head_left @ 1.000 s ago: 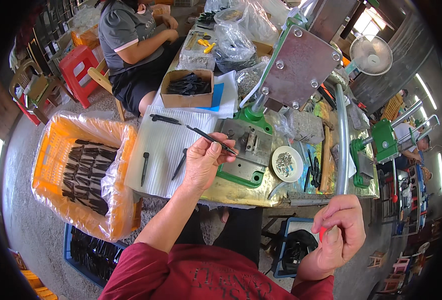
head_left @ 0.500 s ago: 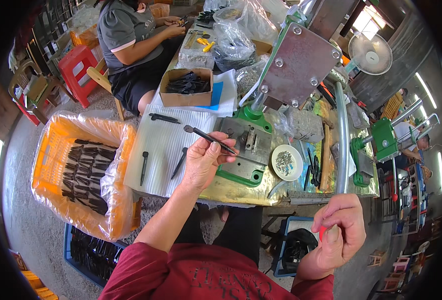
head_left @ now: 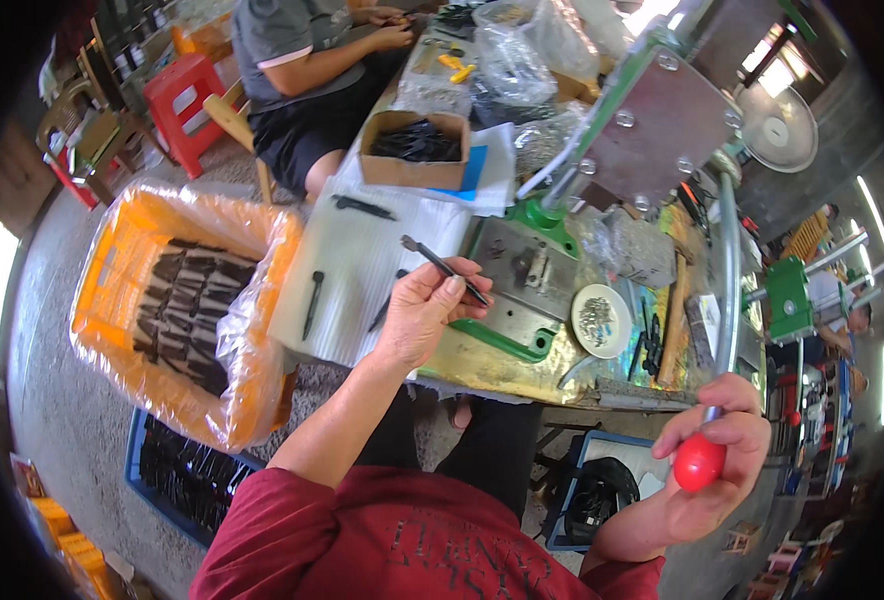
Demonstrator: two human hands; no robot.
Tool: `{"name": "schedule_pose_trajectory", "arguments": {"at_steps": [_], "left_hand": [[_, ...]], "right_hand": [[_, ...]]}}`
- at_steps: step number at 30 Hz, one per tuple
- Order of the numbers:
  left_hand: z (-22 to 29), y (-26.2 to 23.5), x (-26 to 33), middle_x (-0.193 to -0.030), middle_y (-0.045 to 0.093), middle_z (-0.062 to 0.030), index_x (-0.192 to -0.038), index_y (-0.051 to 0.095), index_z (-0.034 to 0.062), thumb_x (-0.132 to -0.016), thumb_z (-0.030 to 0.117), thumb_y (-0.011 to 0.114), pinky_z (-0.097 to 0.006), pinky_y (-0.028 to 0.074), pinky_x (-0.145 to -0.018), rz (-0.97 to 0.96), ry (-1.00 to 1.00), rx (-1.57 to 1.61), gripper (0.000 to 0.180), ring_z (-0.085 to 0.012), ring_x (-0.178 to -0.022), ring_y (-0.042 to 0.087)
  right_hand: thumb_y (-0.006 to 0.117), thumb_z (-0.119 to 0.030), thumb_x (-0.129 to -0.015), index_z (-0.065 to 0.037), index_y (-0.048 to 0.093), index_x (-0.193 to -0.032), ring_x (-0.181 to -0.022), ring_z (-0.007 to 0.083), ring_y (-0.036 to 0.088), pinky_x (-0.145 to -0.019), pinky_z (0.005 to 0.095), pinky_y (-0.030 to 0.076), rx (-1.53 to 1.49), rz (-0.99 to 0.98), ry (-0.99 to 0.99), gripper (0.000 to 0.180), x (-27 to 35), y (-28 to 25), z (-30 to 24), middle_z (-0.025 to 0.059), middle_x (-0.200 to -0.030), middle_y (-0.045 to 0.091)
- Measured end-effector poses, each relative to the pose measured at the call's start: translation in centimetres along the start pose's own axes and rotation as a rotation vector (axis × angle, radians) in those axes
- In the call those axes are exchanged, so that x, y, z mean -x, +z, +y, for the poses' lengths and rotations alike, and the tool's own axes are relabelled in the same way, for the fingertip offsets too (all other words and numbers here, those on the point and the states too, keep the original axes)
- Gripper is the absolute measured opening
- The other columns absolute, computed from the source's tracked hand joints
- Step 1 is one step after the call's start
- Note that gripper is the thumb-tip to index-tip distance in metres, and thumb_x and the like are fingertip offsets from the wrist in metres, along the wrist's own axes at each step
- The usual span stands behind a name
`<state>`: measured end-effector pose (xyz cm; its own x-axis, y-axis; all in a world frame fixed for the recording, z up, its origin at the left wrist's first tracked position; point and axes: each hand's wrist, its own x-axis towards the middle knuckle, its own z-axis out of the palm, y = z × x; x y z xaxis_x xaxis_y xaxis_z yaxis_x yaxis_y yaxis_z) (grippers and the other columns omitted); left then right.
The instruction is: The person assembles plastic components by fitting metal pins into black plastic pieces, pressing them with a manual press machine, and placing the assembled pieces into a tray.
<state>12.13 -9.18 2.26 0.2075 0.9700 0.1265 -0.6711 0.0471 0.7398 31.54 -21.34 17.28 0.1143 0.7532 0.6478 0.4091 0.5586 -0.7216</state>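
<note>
My left hand [head_left: 432, 308] pinches a slender black part with a flattened, widened head [head_left: 424, 252], held tilted over the near left side of the green press base [head_left: 502, 336]. On the press's steel plate sits a small metal fixture [head_left: 538, 270]. My right hand [head_left: 719, 470] curls loosely round the end of the press's metal lever [head_left: 728, 300], at its red ball knob [head_left: 698, 462]. Similar black parts [head_left: 312, 305] lie on the white foam sheet [head_left: 347, 275] left of the press; my left hand partly hides one.
A white bowl [head_left: 620, 340] of small metal pieces stands right of the press. Beyond the foam is a cardboard box [head_left: 402, 168] of black parts. An orange plastic-lined crate [head_left: 112, 300] holds rows of black parts. A co-worker [head_left: 302, 60] sits at the far left.
My right hand has loosened around the lever's end, so more of the red knob shows. My left hand still holds the black part by the press. The whole view has shifted slightly.
</note>
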Motion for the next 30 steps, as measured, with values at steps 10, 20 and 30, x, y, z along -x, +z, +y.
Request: {"name": "schedule_pose_trajectory", "arguments": {"at_steps": [10,20,30], "left_hand": [[1.6,-4.3,5.0,-0.079,0.056,-0.006,-0.097,0.05,-0.0012,-0.083,0.01,0.048,-0.023,0.047,-0.062,0.107,-0.097,-0.283,0.018,-0.0119,-0.072,0.055],[2.6,-5.5,10.8,-0.074,0.055,-0.0032,-0.096,0.051,-0.0005,-0.082,0.006,0.048,-0.021,0.044,-0.06,0.084,-0.252,-0.474,0.016,-0.0077,-0.067,0.052],[4.6,-8.5,15.6,-0.075,0.056,-0.0045,-0.095,0.052,-0.0017,-0.082,0.006,0.049,-0.022,0.045,-0.062,0.193,-0.298,-0.52,0.015,-0.0089,-0.069,0.053]], "right_hand": [[0.041,-0.023,-0.083,-0.003,0.05,-0.087,-0.047,0.0078,0.041,-0.038,0.0172,0.028,-0.385,0.452,0.284,0.023,1.2,1.7,7.9,0.0056,-0.078,0.049],[0.048,-0.007,-0.079,0.0,0.051,-0.085,-0.055,0.0073,0.045,-0.05,0.0198,0.037,-0.113,-0.425,0.54,0.009,5.0,15.2,12.6,0.0012,-0.069,0.049],[0.052,-0.016,-0.073,0.0,0.053,-0.075,-0.067,0.0284,0.055,-0.058,0.0353,0.044,0.177,-0.797,0.03,0.017,2.6,28.4,11.8,0.0159,-0.072,0.055]]}}
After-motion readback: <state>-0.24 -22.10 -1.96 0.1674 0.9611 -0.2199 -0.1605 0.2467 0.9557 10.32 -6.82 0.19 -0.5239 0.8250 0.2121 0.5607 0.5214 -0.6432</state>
